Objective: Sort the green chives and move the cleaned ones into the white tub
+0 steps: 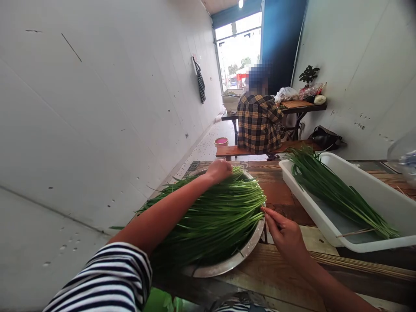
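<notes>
A metal basin [242, 260] on the table is heaped with long green garlic chives [214, 208], their pale ends toward the right rim. My left hand [220, 170] reaches across the heap to the far side, its fingers curled closed on chives at the stem ends; the fingertips are partly hidden. At the right rim, my right hand [286, 232] pinches a thin bamboo skewer, whose tip points at the chive ends. Right of it stands a white plastic tray [312, 212] holding a bunch of chives [341, 195], with a skewer [355, 232] across its stem ends.
Several long bamboo skewers [364, 265] lie on the wooden table [276, 271] in front of the tray. Beyond, a person in a plaid shirt [258, 121] sits on a bench [227, 151] at another table. A white wall [81, 121] runs close along the left.
</notes>
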`<state>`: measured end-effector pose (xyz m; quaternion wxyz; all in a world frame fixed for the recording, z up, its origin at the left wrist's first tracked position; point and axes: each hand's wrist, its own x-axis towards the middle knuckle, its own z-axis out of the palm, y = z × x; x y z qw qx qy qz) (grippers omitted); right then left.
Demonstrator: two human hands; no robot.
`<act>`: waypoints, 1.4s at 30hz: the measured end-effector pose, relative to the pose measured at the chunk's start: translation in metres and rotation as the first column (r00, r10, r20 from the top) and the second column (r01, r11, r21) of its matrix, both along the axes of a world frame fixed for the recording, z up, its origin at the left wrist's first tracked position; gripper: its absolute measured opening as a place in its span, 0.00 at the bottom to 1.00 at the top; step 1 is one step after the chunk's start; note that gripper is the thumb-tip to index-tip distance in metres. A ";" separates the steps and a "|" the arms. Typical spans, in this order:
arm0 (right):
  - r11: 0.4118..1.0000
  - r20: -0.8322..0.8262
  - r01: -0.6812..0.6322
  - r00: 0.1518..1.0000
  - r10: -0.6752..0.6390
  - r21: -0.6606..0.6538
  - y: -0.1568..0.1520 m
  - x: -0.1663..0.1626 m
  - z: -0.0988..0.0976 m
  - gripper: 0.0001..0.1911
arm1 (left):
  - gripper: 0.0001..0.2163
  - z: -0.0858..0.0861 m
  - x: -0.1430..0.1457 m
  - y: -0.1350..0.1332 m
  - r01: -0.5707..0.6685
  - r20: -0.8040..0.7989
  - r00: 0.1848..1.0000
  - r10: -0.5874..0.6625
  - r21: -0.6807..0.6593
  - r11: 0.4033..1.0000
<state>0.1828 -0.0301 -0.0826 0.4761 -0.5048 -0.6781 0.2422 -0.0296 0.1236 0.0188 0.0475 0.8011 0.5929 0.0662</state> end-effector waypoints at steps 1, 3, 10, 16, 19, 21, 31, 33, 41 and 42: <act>1.000 0.005 0.001 1.000 -0.001 0.001 0.000 0.000 0.000 0.17 | 0.11 0.001 0.001 -0.001 -0.008 -0.013 1.000 0.008 0.008 1.000; 1.000 0.014 0.002 1.000 -0.002 0.003 0.000 0.001 0.001 0.17 | 0.12 0.004 0.004 -0.004 -0.037 -0.055 0.998 0.040 0.063 0.997; 1.000 0.023 -0.007 1.000 0.007 -0.001 0.000 0.001 0.002 0.17 | 0.13 0.005 0.010 -0.015 -0.042 -0.196 0.980 0.041 0.000 0.999; 1.000 0.015 -0.019 1.000 0.019 -0.007 0.000 0.001 0.003 0.16 | 0.15 0.000 0.011 -0.022 0.035 -0.103 0.994 -0.029 0.064 0.997; 1.000 0.011 -0.016 1.000 0.016 -0.009 0.000 0.001 0.004 0.16 | 0.12 -0.001 0.014 -0.025 0.181 0.028 0.983 -0.183 0.072 0.981; 1.000 0.005 -0.018 1.000 0.018 -0.015 -0.001 0.001 0.005 0.16 | 0.11 -0.001 0.018 -0.027 0.215 0.131 0.966 -0.221 0.060 0.975; 0.999 -0.018 -0.032 0.999 0.031 -0.027 0.000 0.000 0.003 0.17 | 0.09 0.000 0.025 -0.029 0.190 0.330 0.931 -0.158 -0.066 0.979; 0.999 -0.030 -0.035 0.999 0.034 -0.034 0.000 0.000 0.002 0.17 | 0.10 0.001 0.025 -0.030 0.216 0.308 0.933 -0.189 -0.057 0.975; 0.998 -0.015 -0.031 0.999 0.030 -0.053 -0.001 0.000 0.002 0.17 | 0.13 0.008 0.025 -0.039 0.198 0.284 0.945 -0.164 -0.096 0.975; 0.998 -0.012 -0.026 1.000 0.025 -0.052 -0.001 0.000 0.002 0.17 | 0.12 0.007 0.024 -0.040 0.194 0.282 0.946 -0.160 -0.097 0.976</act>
